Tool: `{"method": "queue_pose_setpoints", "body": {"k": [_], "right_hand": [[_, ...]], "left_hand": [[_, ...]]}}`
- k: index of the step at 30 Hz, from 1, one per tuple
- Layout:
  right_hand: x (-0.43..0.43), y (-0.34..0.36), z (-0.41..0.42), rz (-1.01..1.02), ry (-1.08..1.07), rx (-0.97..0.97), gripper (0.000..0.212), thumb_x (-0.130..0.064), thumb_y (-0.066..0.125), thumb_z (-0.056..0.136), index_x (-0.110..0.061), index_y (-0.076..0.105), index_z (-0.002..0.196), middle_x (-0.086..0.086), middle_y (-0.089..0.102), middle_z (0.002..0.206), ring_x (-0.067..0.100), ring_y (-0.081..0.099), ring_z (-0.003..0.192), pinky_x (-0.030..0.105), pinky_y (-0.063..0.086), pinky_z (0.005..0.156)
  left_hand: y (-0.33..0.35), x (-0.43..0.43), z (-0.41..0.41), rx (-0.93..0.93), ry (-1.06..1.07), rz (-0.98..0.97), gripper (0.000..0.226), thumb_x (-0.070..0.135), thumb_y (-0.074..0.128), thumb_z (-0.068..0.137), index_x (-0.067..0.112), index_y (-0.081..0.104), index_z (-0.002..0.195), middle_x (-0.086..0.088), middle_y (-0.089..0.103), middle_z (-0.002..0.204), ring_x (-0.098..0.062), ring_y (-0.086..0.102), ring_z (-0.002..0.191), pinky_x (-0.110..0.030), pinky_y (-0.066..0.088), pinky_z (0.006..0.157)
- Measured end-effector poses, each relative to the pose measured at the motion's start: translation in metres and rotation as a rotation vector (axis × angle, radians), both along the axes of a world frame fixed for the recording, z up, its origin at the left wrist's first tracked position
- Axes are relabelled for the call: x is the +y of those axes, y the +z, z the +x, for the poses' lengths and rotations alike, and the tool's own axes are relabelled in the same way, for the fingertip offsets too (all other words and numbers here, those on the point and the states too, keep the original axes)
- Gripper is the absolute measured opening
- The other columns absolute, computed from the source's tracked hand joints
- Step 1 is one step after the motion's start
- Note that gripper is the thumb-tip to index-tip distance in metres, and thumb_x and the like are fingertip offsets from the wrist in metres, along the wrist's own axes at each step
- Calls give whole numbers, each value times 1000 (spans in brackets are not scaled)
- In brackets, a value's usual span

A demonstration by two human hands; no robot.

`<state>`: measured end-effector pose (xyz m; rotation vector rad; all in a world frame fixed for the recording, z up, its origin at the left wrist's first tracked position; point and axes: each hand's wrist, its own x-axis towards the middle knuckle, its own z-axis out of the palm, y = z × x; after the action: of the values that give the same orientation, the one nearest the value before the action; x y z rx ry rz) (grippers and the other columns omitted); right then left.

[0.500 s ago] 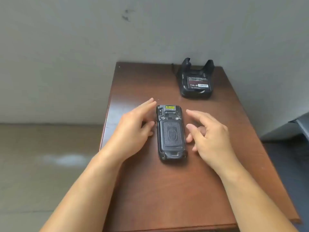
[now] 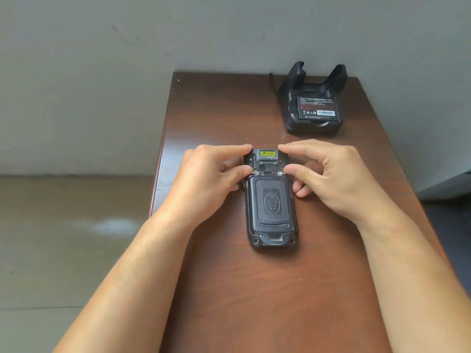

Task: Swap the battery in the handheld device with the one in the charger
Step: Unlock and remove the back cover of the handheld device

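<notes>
A black handheld device (image 2: pixel 270 205) lies face down in the middle of the brown table (image 2: pixel 254 289), its textured battery cover in place. My left hand (image 2: pixel 211 171) pinches the device's upper left corner, thumb on the small metal latch there. On the opposite corner my right hand (image 2: pixel 328 171) does the same, thumb on the right latch. A black charger cradle (image 2: pixel 314 103) stands at the table's far right, and a labelled battery (image 2: pixel 316 108) sits in its front slot.
The table stands against a grey wall (image 2: pixel 178 34), with its left edge dropping to a tan floor (image 2: pixel 63 238). A cable (image 2: pixel 272 82) leaves the charger toward the wall. A dark object (image 2: pixel 456 179) is at the right edge of view.
Both hands have moved up from the device's sides to its top end, and their thumbs and forefingers now rest on the two latches. The head camera has come closer.
</notes>
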<state>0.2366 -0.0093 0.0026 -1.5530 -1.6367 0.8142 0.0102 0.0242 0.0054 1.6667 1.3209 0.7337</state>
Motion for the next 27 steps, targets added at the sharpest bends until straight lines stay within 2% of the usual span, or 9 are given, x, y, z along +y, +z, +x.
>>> {"method": "queue_pose_setpoints", "body": {"k": [5,9,12,15,18,19,27], "right_hand": [[5,10,6,-62,59,-28,40,-3,78,86,-17,73,123,-8,73,111,18,75,66,30,64,60],[10,10,8,-23,91,-60,37,-6,81,83,-14,75,118,3,76,101,17,76,65,31,64,60],[12,10,10,13,117,-73,34,-7,82,82,-12,75,115,4,75,100,16,75,66,30,64,60],[13,7,11,67,126,-86,31,-9,81,83,-10,76,113,5,74,101,17,75,67,29,63,60],[15,3,11,109,118,-120,28,-12,81,84,-11,77,111,5,74,101,19,75,70,37,64,64],[15,3,11,109,112,-123,28,-13,82,84,-13,77,111,4,74,101,19,75,71,38,64,65],[15,8,14,-6,99,-103,33,-15,84,82,-25,76,113,-8,73,99,18,75,81,44,64,76]], "left_hand": [[4,4,-2,14,-5,-19,38,24,79,87,34,73,122,17,67,52,1,73,60,-1,41,60],[10,7,-2,15,-27,-53,29,24,80,85,36,74,111,27,66,53,-5,71,57,-6,45,51],[11,9,0,3,-40,-65,26,24,80,85,36,73,107,31,65,56,-4,70,55,-9,47,48],[11,10,2,-15,-36,-72,25,22,80,85,35,74,106,28,70,64,-6,72,58,-12,54,53],[8,12,6,-45,-30,-65,25,16,79,86,30,75,107,15,74,101,-10,75,66,-18,61,63],[8,12,7,-46,-30,-63,25,16,79,86,29,75,108,13,73,107,-10,75,68,-19,62,64],[4,15,6,-105,-12,-113,27,15,81,85,26,76,109,9,73,111,-10,76,71,-21,62,64]]}}
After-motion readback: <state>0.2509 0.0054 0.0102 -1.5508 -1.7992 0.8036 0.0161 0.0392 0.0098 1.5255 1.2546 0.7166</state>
